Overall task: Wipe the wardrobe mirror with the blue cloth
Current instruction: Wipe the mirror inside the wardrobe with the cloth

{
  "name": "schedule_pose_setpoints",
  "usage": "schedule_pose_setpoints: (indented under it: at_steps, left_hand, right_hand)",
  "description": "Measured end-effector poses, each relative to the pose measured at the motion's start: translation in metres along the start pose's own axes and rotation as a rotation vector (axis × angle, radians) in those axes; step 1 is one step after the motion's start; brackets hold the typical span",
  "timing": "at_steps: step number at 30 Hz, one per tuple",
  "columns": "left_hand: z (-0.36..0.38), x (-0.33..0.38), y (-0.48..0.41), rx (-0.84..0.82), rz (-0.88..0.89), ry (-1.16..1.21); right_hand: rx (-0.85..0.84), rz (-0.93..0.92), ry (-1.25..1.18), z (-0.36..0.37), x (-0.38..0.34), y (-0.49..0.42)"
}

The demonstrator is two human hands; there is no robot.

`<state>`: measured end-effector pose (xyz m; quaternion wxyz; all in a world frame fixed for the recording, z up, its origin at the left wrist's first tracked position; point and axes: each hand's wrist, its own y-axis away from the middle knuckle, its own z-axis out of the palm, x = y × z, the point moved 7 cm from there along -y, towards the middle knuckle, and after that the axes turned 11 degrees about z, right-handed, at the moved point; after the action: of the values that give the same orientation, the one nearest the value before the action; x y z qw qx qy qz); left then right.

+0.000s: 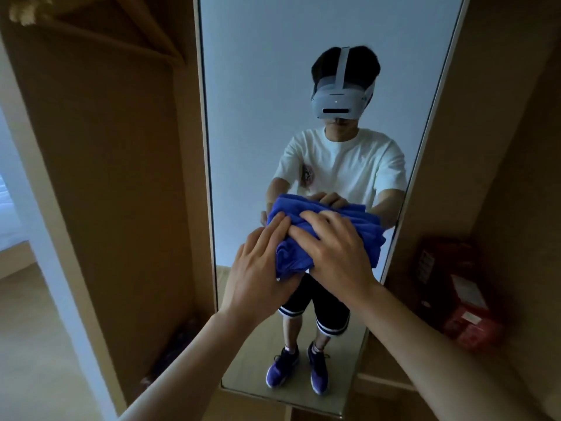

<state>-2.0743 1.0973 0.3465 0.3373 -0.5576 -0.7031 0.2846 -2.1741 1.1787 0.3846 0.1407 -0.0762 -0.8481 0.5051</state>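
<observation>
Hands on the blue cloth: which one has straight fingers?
The left hand: fingers straight on the blue cloth, while the right hand curls round it.

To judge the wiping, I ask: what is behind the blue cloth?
Behind the cloth stands the mirror, showing its reflection just above. The left hand presses it, the right hand grips it. The glass directly behind is covered.
</observation>
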Motion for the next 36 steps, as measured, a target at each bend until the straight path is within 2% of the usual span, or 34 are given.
schedule_pose_setpoints:
  at_steps: [8, 25, 36]
  left_hand:
    - [0.034, -0.016, 0.056, -0.094, -0.027, 0.042]
    - [0.103, -0.044, 0.141, -0.185, -0.065, 0.165]
    - [0.163, -0.056, 0.227, -0.295, -0.102, 0.193]
  right_hand:
    - [-0.135, 0.017, 0.033, 0.037, -0.019, 0.056]
    - [-0.167, 0.089, 0.012, 0.090, -0.041, 0.146]
    - [-0.265, 0.118, -0.023, 0.136, -0.062, 0.240]
